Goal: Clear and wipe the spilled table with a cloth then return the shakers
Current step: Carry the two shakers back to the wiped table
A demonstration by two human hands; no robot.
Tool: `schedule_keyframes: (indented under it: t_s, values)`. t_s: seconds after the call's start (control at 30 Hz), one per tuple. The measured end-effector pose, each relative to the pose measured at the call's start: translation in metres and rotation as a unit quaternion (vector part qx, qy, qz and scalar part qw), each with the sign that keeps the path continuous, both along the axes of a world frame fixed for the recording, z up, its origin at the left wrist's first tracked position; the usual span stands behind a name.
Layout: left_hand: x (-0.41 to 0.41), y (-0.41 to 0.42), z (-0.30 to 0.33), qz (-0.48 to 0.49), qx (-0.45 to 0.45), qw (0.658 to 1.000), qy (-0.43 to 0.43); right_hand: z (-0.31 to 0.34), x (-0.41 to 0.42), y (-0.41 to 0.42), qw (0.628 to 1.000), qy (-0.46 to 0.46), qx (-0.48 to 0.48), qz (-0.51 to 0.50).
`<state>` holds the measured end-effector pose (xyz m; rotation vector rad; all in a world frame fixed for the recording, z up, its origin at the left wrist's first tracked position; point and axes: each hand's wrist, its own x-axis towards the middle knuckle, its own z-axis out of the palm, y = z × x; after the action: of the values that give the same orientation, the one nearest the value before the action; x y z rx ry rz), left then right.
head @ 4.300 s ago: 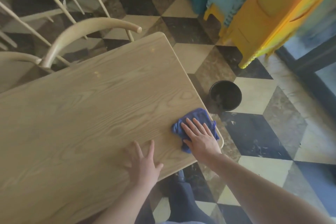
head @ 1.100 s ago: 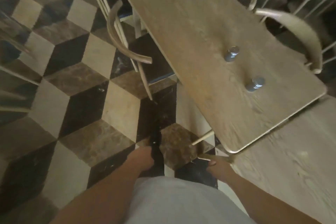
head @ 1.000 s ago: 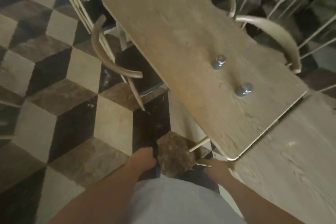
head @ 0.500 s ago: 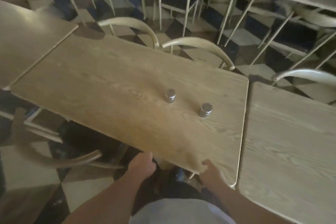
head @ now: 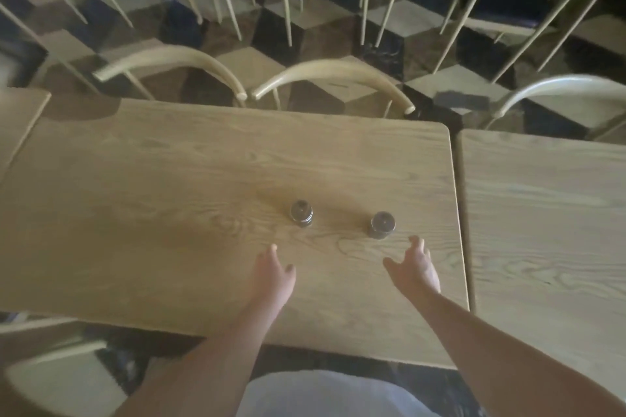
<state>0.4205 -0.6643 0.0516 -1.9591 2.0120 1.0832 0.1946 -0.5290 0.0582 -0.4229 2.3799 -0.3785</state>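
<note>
Two small dark glass shakers with metal caps, one (head: 301, 212) left, one (head: 382, 224) right, stand mid-desk (head: 142, 200) toward its right edge. Both hands, left (head: 272, 276) and right (head: 415, 269), reach open and empty; each should close low round a shaker's body, lifting upright.

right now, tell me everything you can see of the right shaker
The right shaker is a small, squat cylinder with a dark body and a round, dull grey cap that looks like metal; holes in the cap are too blurred to make out. It stands upright on the table, towards its right end, apart from the left shaker. Nothing touches it but the tabletop. The right hand, open, is close to it on the near side, not yet in contact.
</note>
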Motion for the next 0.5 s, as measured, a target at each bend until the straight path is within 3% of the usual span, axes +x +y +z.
schedule_keyframes:
  t_s: [0.3, 0.5]
  values:
    - [-0.036, -0.065, -0.007, -0.04, -0.057, 0.997, 0.04, -0.003, -0.009, -0.05, 0.998, 0.055, -0.018, -0.018]
    - [-0.052, -0.079, -0.008, -0.186, -0.069, 0.98, 0.028, -0.002, -0.007, -0.068, 0.998, 0.045, 0.033, -0.015]
